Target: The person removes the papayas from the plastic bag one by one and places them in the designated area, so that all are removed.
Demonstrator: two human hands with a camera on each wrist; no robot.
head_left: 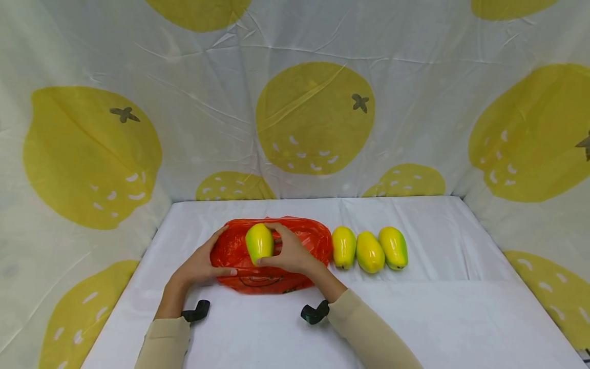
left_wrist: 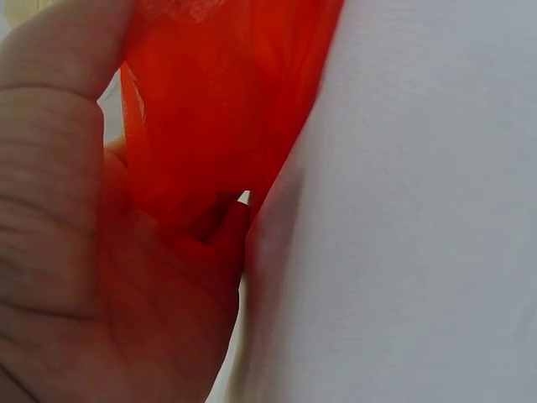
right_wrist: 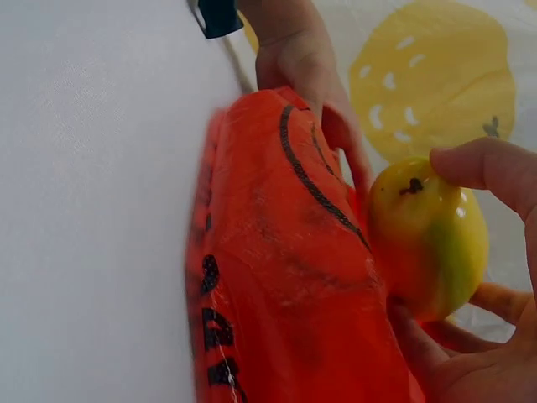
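A red plastic bag point(head_left: 295, 279) lies spread on the white table with its mouth open upward; black print shows on its near side. My left hand point(head_left: 201, 264) holds the bag's left rim, thumb on the near edge and fingers at the far side. In the left wrist view the red film point(left_wrist: 210, 101) lies against the palm. A glossy yellow-green mango point(head_left: 259, 243) is gripped between the thumb and fingers of my right hand point(head_left: 291, 253), over the bag's opening. The right wrist view shows this mango point(right_wrist: 428, 239) beside the bag's wall, its dark stem end visible.
Three more mangoes stand in a row just right of the bag: a left one point(head_left: 343, 247), a middle one point(head_left: 370, 252) and a right one point(head_left: 394, 248). Behind the table point(head_left: 442, 312) hangs a white cloth point(head_left: 415, 118) with printed lemons.
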